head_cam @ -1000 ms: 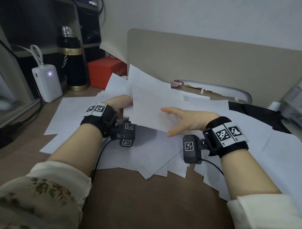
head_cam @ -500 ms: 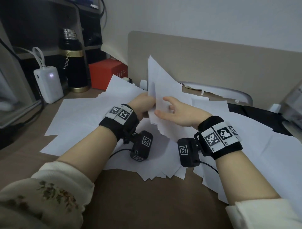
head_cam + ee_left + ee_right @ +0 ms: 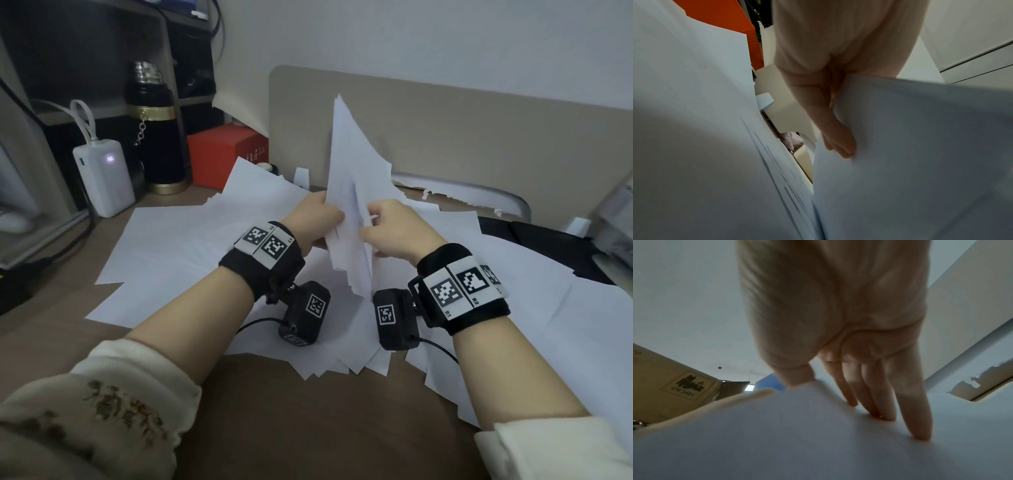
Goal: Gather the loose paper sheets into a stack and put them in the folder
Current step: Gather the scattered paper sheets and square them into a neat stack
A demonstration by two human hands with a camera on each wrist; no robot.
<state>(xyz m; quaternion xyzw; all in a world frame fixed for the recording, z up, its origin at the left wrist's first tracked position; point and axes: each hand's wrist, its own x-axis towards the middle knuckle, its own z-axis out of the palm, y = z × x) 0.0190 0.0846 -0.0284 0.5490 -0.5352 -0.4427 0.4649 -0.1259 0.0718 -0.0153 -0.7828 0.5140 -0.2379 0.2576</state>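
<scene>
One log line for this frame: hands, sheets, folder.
left hand: holds bundle | right hand: holds bundle | bundle: upright, uneven | sheets: on desk | folder: unclear

I see a brown table (image 3: 308,428), a beige divider panel (image 3: 479,137) behind it, a pale wall (image 3: 411,41), dark shelves (image 3: 85,51) left.

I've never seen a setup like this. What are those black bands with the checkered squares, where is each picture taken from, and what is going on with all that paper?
No machine here: a person works with bare hands. The black bands carry printed marker squares, and a small camera hangs under each wrist. The wide picture comes from a camera on the person's head; the two close ones look along each hand from those wrist cameras. On the brown desk lie loose white sheets. The left hand and right hand hold a bunch of sheets upright between them. Behind stand a black flask, a white power bank and a red box.
</scene>
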